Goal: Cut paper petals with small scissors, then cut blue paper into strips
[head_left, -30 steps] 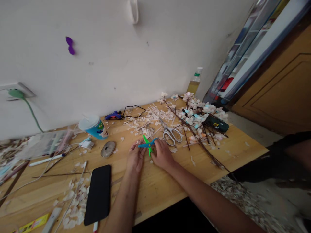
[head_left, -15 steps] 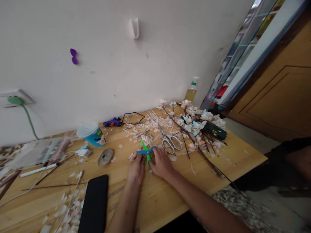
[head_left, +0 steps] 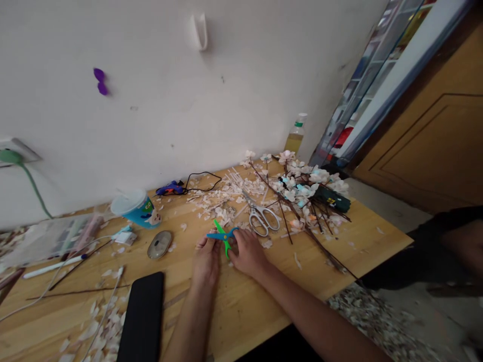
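My right hand point(head_left: 247, 251) is closed on the handles of small scissors point(head_left: 223, 236) with one green and one blue half, their blades spread apart. Close by on the left, my left hand point(head_left: 207, 254) is pinched below the blades; whatever sits in its fingers is too small to make out. Just beyond my right hand lies a larger pair of silver scissors point(head_left: 263, 219). Pale petal scraps point(head_left: 222, 211) are heaped behind both hands. To the right lie brown branches bearing white blossoms point(head_left: 298, 188).
A black phone point(head_left: 142, 317) lies front left, near a round metal lid point(head_left: 160, 244). Behind stand a blue cup point(head_left: 139, 208), a blue glue gun point(head_left: 170, 188) with a black cord, and a bottle of yellow liquid point(head_left: 295, 136). A person's dark-clothed leg point(head_left: 407, 261) is at the right.
The view has shifted slightly, so most things sit a little further left. My hands keep nearly the same pose, and the small scissors are still spread.
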